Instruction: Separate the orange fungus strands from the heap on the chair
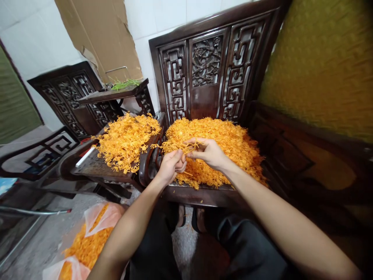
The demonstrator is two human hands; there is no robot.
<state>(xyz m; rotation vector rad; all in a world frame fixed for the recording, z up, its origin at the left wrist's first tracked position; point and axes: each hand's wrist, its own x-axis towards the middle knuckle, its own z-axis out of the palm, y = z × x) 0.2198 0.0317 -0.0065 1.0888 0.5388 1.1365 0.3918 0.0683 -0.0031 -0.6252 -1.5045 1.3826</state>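
Both hands meet over a large heap of small orange branching pieces [221,144] on the seat of a dark carved wooden chair. My left hand [171,165] is closed around the thin stems of several orange pieces [171,146], which stick out above and to the left of the fingers. My right hand [206,151] pinches spidery orange tips beside the left fingertips. Whether the two hands hold one joined sprig or separate pieces I cannot tell. A second pile of orange pieces [126,142] lies on a small dark wooden table to the left.
The carved chair back [204,93] rises behind the heap. At lower left, a pinkish plastic bag [106,216] of orange pieces sits on the floor. Green stems [126,84] lie on a wooden stand before a cardboard sheet [101,35]. A white stick [85,156] rests on the small table.
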